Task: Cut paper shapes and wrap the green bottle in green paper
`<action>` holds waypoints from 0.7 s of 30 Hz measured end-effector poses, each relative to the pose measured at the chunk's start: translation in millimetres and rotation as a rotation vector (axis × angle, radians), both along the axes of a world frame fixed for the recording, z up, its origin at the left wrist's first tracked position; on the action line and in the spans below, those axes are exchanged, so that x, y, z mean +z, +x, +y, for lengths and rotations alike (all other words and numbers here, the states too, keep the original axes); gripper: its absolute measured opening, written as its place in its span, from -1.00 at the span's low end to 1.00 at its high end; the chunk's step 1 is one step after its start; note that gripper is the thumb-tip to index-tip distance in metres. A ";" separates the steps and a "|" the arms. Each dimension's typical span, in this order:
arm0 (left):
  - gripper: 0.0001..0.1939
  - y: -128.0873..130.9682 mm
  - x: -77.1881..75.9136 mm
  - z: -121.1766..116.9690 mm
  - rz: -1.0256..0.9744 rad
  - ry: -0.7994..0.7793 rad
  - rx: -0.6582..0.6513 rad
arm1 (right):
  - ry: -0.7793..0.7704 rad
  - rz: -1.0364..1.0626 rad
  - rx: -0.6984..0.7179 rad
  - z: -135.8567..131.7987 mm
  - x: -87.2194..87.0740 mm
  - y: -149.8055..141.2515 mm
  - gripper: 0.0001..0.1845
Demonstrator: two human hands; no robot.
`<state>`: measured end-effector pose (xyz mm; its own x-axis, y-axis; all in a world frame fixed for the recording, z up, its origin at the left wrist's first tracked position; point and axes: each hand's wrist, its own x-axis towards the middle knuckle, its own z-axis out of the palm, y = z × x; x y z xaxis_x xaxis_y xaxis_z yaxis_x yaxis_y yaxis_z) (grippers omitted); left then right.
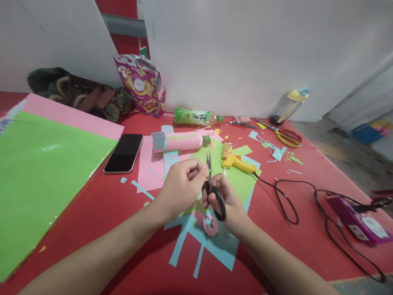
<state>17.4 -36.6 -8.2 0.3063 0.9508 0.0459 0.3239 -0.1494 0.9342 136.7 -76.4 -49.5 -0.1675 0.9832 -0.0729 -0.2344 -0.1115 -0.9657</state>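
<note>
My right hand (226, 197) grips a pair of scissors (218, 200) by the black handles, blades pointing away from me and slightly apart. Close beside the blades, my left hand (185, 179) has thumb and fingers pinched together; whatever it holds is too small to make out. Below my hands lie cut blue paper (219, 250) and a pink paper ring (211, 228). Beyond them, a bottle wrapped in pink paper (182, 141) rests on its side. A yellow glue gun (241, 163) sits on green paper to the right of the scissors.
A phone (123, 153) and green sheets (52, 176) lie left. At the back are a snack bag (141, 84), a green-labelled bottle (196, 117) and larger scissors (287, 137). The glue gun's cord (288, 209) loops right toward a purple box (359, 219). Paper scraps (272, 147) litter the red table.
</note>
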 end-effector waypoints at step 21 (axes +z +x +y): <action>-0.71 -19.5 1.2 19.4 0.343 -0.082 -0.635 | -0.002 0.167 -0.146 6.0 0.4 4.2 -0.63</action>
<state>-2.1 -17.2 -7.0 0.7846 0.5814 -0.2154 0.4748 -0.3399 0.8118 140.9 -70.4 -49.2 -0.0329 0.9978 -0.0578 -0.4048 -0.0661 -0.9120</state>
